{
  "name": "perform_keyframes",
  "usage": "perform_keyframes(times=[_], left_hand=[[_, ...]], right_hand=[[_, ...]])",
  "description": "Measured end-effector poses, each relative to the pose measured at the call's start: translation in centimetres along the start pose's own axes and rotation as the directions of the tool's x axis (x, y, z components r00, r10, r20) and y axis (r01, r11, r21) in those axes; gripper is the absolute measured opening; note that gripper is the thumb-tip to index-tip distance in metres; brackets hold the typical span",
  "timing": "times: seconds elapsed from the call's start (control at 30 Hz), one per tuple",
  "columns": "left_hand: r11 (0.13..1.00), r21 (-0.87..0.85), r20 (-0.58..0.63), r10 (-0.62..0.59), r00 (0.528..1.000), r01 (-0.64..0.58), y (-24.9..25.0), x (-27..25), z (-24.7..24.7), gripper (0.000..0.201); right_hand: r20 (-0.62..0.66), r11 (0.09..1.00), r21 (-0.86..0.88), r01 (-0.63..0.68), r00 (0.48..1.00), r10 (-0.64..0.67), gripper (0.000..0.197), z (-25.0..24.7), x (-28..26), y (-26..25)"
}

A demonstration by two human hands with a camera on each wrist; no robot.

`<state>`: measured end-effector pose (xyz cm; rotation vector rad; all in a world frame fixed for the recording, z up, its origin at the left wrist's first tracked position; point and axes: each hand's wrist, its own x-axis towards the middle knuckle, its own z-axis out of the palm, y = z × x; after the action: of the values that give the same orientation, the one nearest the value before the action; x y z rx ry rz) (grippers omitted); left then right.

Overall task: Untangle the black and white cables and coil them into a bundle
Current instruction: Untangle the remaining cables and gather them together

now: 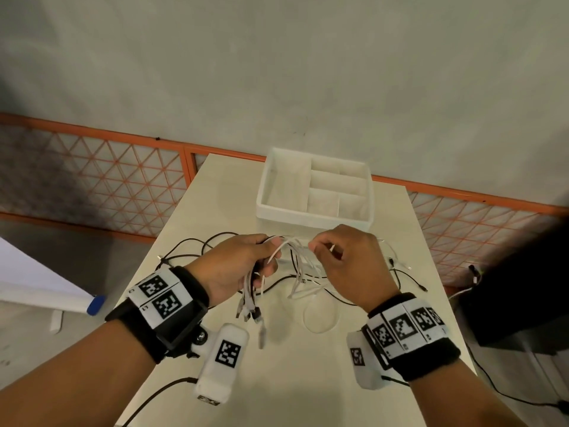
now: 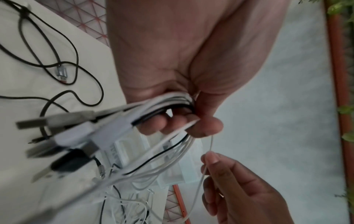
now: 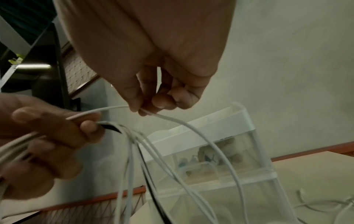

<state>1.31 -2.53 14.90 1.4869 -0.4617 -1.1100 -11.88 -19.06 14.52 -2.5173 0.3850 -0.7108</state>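
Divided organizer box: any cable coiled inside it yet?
No: the divided organizer box shows bare compartments; cables are in both hands and on the table.

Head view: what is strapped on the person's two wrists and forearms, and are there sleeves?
No sleeves show; both forearms are bare. The left hand has a black wristband carrying white panels with black square fiducial markers, plus a white camera housing with its own marker and a black cable. The right hand wears a similar black band with marker panels and a white housing.
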Motion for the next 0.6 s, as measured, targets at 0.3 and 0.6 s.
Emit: perform_keyframes(times=[0.3,0.6], left_hand=[[0.998,0.054,0.026,0.029,0.999,-0.03,0.0,-0.5,-0.4,0.024],[0.943,0.292,0.163,0.116,0.98,-0.16,1.7,-1.8,-0.2,0.036]], right_hand=[[0.107,0.977,0.063,-0.206,0.974,0.199,0.019,-1.0,-0.4,0.3],[0.561,0.939,-0.07,-0.337,0.765,0.316,0.025,1.7,-1.4,0.8]])
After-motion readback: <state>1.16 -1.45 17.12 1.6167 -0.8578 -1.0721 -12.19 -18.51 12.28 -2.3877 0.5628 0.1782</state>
